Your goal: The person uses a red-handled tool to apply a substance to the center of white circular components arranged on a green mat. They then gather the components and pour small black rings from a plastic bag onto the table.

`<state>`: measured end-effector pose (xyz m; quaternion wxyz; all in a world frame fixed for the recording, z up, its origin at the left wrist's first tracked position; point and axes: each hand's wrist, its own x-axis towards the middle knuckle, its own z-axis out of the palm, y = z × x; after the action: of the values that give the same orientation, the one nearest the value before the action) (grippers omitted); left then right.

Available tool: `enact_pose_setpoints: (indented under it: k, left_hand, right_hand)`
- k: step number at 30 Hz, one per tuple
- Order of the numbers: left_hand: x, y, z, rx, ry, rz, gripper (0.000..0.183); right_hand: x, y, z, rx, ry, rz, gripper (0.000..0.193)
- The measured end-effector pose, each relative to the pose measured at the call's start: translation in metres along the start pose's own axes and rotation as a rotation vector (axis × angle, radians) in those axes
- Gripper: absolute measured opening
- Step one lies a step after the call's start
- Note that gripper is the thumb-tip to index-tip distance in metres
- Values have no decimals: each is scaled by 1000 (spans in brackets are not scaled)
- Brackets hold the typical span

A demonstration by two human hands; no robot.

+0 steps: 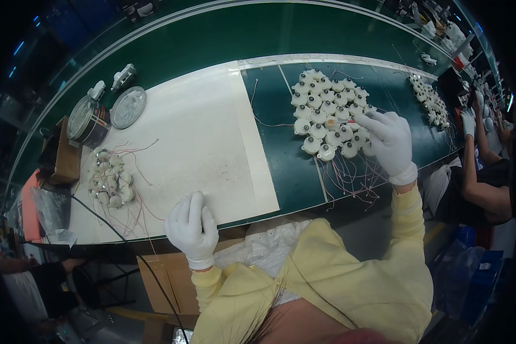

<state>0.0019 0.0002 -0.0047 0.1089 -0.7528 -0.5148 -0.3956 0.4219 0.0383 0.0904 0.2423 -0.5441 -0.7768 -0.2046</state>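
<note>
My right hand (391,140), in a white glove, reaches over a large cluster of white round motors (327,107) on the green part of the bench. It is closed on a thin brush (345,121) with a reddish handle, and the brush's pale tan tip touches or hovers just above one motor; I cannot tell which. Most motors in the cluster stand with a dark shaft upward, their thin wires trailing toward the front edge. My gloved left hand (192,229) rests at the bench's front edge on the white sheet (212,143), fingers extended and holding nothing.
Left on the sheet lies a smaller pile of wired motors (112,179). Behind it stand a round tin (88,121), its lid (128,107) and a cardboard box (60,155). More motors (429,100) sit at far right, near a co-worker's gloved hand (468,122). A black cable (120,234) crosses the left edge.
</note>
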Motion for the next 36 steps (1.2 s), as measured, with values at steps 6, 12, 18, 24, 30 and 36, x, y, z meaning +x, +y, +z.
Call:
enact_pose_setpoints:
  k: [6, 12, 18, 24, 30, 36]
  left_hand:
    - [-1, -1, 1, -2, 6, -7, 29]
    - [-2, -2, 3, 14, 30, -6, 32]
    - [-1, -3, 3, 12, 29, 1, 30]
    - [0, -2, 3, 2, 36, 5, 30]
    - [1, -1, 3, 12, 36, 8, 31]
    - [-2, -3, 3, 17, 38, -3, 31]
  right_hand:
    - [-4, 3, -8, -35, -4, 28, 34]
    - [6, -18, 4, 164, -1, 6, 34]
    - [-5, -9, 13, 151, -70, 74, 33]
    - [-7, -6, 11, 164, -34, 102, 34]
    - [1, -14, 13, 143, -58, 64, 33]
    - [-1, -8, 4, 118, -19, 70, 35]
